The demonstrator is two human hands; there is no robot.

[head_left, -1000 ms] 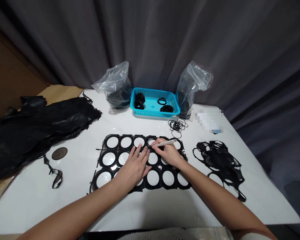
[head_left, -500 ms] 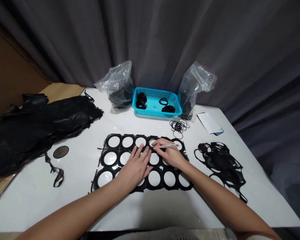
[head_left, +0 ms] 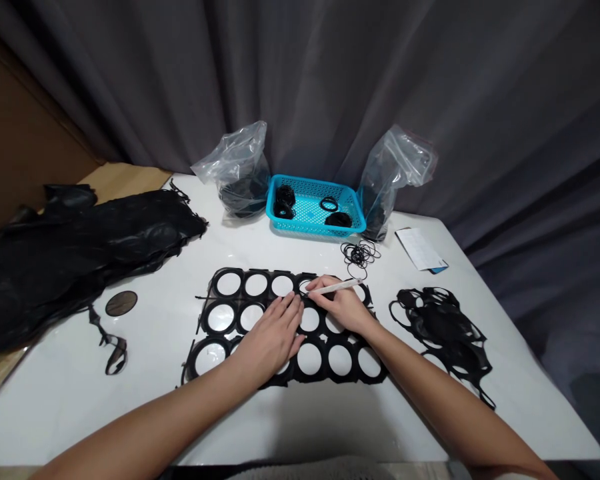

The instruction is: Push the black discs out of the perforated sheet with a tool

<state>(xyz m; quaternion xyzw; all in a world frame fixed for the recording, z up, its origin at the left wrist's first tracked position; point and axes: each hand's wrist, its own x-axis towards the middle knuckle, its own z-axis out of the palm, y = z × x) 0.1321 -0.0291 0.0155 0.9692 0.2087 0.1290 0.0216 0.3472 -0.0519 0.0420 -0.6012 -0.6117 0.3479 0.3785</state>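
A black rubber sheet (head_left: 220,299) full of round cut-outs lies flat in the middle of the white table (head_left: 290,413). My left hand (head_left: 273,337) rests flat on it, fingers stretched out and close together, pressing it down. My right hand (head_left: 341,307) grips a thin white pen-like tool (head_left: 336,287), its tip touching the rim of a hole in the sheet's top row, just beyond my left fingertips.
A blue basket (head_left: 314,212) with black rings stands at the back between two clear plastic bags (head_left: 240,175) (head_left: 393,177). Thin loose rings (head_left: 359,255) lie before it. Black rubber scraps (head_left: 443,330) lie right, a black sheet pile (head_left: 75,250) left, with a dark disc (head_left: 121,303) and a card (head_left: 421,249).
The view shifted slightly. My left fingers drew closer together on the sheet. The tool's tip stays at the same top-row hole, with my right hand barely moved.
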